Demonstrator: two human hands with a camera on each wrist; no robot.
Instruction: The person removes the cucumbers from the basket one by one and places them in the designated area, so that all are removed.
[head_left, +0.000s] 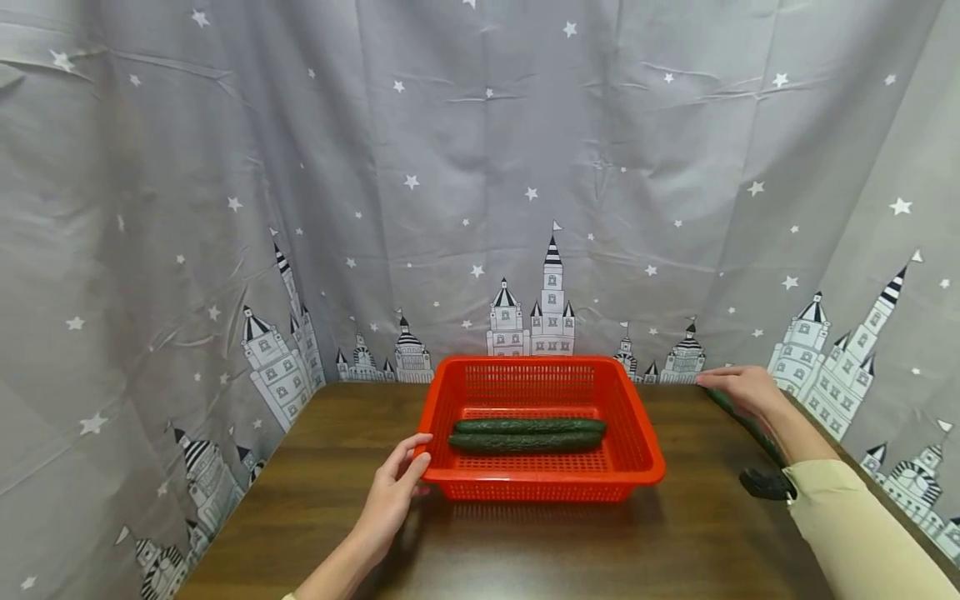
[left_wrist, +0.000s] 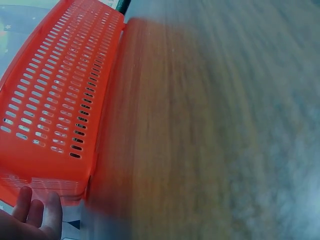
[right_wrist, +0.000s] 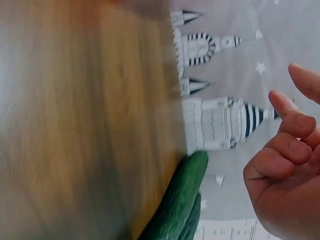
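Observation:
A red plastic basket [head_left: 543, 477] with slotted walls stands on the table, two dark green cucumbers [head_left: 528, 435] lying side by side inside it. At its front left corner my left hand [head_left: 392, 475] holds the rim, thumb and forefinger on top; in the left wrist view the other fingers [left_wrist: 52, 215] show at the basket's outer wall. My right hand [head_left: 746, 390] hovers at the table's far right, fingers loosely bent and holding nothing. Below it lies another cucumber [head_left: 746, 423], partly hidden by the hand and forearm. The right wrist view shows two cucumbers [right_wrist: 176, 200] there, overlapping.
Brown wooden table [head_left: 337, 433] under everything. A grey curtain [head_left: 450, 125] printed with stars and castles hangs behind and along both sides, close to the table's edges. A black object [head_left: 765, 483] sits at the right sleeve's cuff.

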